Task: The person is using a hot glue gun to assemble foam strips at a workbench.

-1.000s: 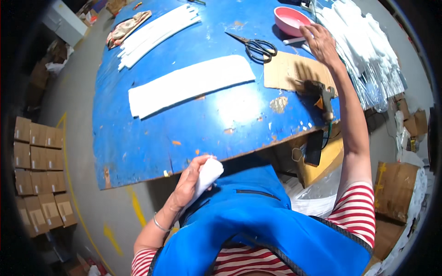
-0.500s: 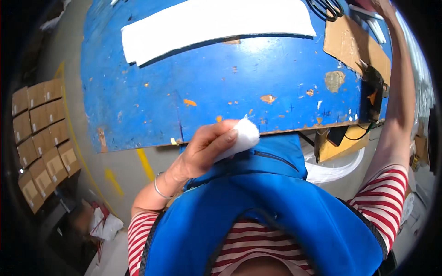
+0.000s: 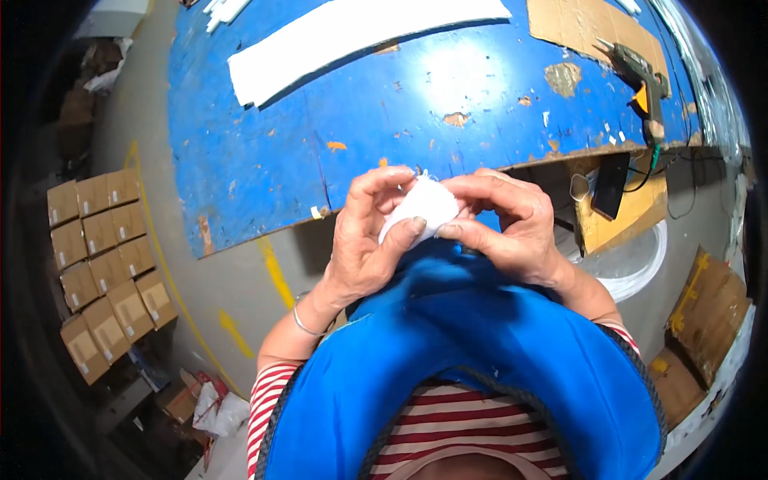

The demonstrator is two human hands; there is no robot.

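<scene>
A small white folded foam piece (image 3: 422, 206) sits pinched between your left hand (image 3: 364, 240) and right hand (image 3: 504, 224), just below the worn blue worktable (image 3: 320, 160), shaping seemingly unfinished.

We are seeing a soft matt white foam piece (image 3: 424, 204), a blue table (image 3: 264, 160) showing chipped, worn paint, a matt white foam strip (image 3: 360, 32), rough brown cardboard (image 3: 584, 24), a smooth blue cloth apron (image 3: 464, 352), a thin metal bangle (image 3: 304, 324).
</scene>
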